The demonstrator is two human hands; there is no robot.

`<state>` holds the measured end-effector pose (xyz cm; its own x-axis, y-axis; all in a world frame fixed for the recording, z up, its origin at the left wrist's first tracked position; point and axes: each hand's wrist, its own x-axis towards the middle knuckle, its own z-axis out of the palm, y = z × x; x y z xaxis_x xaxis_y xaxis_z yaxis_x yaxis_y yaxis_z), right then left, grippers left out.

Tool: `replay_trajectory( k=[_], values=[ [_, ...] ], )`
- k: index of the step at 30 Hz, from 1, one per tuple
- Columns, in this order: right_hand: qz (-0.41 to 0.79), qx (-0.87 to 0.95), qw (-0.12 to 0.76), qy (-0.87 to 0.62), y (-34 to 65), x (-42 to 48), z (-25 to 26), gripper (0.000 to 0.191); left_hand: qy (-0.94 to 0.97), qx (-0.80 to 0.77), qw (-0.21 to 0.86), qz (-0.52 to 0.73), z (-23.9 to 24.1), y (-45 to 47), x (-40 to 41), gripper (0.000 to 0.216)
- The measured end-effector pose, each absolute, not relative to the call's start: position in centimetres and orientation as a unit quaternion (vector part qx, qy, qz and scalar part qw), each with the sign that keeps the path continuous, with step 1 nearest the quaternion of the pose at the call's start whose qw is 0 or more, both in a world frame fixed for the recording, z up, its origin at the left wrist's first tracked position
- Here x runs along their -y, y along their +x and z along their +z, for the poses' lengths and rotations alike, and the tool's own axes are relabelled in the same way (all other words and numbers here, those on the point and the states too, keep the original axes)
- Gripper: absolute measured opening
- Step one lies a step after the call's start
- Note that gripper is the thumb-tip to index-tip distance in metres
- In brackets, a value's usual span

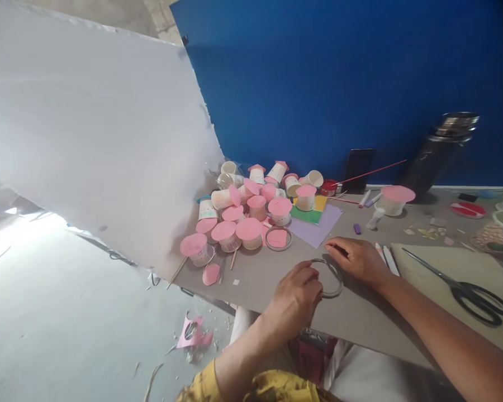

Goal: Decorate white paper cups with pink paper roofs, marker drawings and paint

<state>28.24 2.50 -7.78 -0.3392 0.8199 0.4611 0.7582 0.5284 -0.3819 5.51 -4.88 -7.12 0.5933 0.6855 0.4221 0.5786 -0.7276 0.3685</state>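
- In the lower middle of the head view, the left hand (pixel 299 293) is closed on a thin round ring (pixel 341 282), pinching its left side between thumb and fingers; the ring is just above the table (pixel 272 287) or touching it (the angle hides which).
- Just right of centre, the right hand (pixel 358 261) lies near the ring's upper right edge, its fingers partly curled; I cannot tell whether it grips anything.
- For handling, a light fingertip pinch on one side of the ring seems best, since a hard squeeze might bend so thin a loop; the right hand is well placed to steady the far edge.
- At centre, a second ring (pixel 279 249) lies over pink paper, just beside the crowd of paper cups topped with pink discs (pixel 248 229). Keeping the left wrist and sleeve low and clear of that crowd should avoid knocking a cup over.
- Right of centre, a sheet of purple paper (pixel 324 222) lies beyond the hands.
- At the right of the frame, black-handled scissors (pixel 480 301) rest on a pale mat (pixel 427 296), blades toward the upper left; the right forearm would do well to mind the points.
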Motion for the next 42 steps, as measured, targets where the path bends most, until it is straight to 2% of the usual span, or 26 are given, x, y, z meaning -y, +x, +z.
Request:
replay_trajectory(
  k=[3,6,9,12,14,19,24,29,36,42],
  values=[
    [0.077,0.810,0.293,-0.502,28.3,-2.5,-7.5,0.028,0.922,-0.309,0.074,0.222,-6.5,6.8,3.7,0.009],
    [0.086,0.809,0.272,-0.514,28.3,-2.5,-7.4,0.031,0.930,-0.331,0.046,0.150,-5.2,5.6,2.3,0.034],
    [0.099,0.821,0.234,-0.511,28.2,-2.5,-7.3,0.030,0.900,-0.431,-0.025,0.059,-3.2,3.3,0.5,0.026],
    [0.112,0.827,0.197,-0.515,28.0,-2.5,-7.2,0.028,0.885,-0.459,-0.084,-0.001,-1.4,1.7,-0.9,0.029],
    [0.121,0.826,0.189,-0.517,28.0,-2.5,-7.1,0.029,0.889,-0.452,-0.072,-0.001,-0.7,1.3,-1.2,0.027],
    [0.133,0.829,0.191,-0.509,28.0,-2.4,-7.0,0.030,0.891,-0.452,0.033,0.016,-1.3,0.6,-0.3,0.013],
    [0.127,0.836,0.185,-0.501,28.0,-2.3,-6.9,0.029,0.874,-0.481,0.014,0.071,-1.6,-0.7,-0.4,0.009],
    [0.122,0.837,0.179,-0.503,28.0,-2.4,-6.8,0.027,0.861,-0.506,0.030,0.048,-1.4,0.3,-1.4,0.015],
    [0.124,0.835,0.179,-0.506,28.1,-2.4,-6.4,0.023,0.919,-0.356,0.096,0.142,-4.0,3.2,0.5,0.012],
    [0.129,0.824,0.181,-0.522,27.9,-2.3,-6.1,0.024,0.833,-0.549,-0.017,0.062,-3.6,1.7,-2.9,0.030]
  ],
)
